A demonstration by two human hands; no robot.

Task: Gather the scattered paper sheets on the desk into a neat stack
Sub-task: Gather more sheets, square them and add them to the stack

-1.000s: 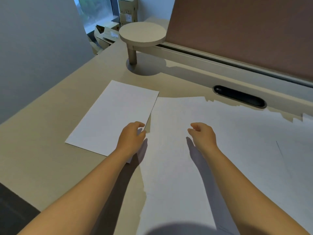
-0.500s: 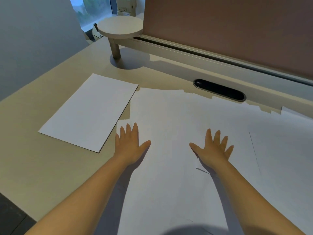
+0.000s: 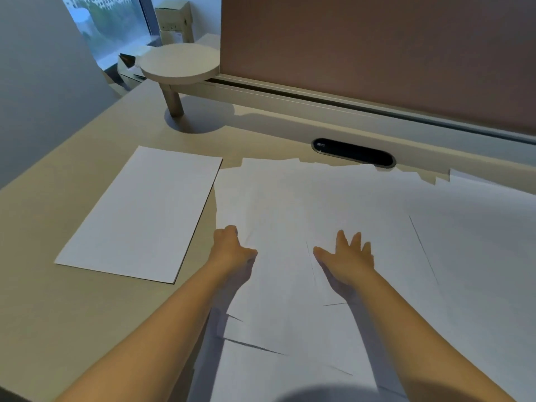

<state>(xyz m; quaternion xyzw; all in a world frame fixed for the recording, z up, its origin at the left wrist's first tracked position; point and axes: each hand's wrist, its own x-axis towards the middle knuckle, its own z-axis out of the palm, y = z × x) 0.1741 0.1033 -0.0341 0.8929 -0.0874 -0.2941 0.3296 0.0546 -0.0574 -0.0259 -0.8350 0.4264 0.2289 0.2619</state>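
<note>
White loose sheets (image 3: pixel 333 204) under both hands: left hand (image 3: pixel 232 250) curls at the edge, right hand (image 3: pixel 346 256) flat, spread; sweep inward evenly.

A pale beige worktop (image 3: pixel 72 329) runs under dim, bluish daylight. Beyond the fingers, a brown partition panel (image 3: pixel 377 47) stands along its back edge above a light rail (image 3: pixel 290 97). A dark oval cable slot (image 3: pixel 353 153) is cut into the surface just before that rail. Far ahead to the left, a round shelf (image 3: pixel 179 63) rises on a short post (image 3: pixel 173 103). Behind it, cardboard boxes (image 3: pixel 174 21) sit by a window (image 3: pixel 113 24), and a grey wall (image 3: pixel 37 82) closes the left side.
</note>
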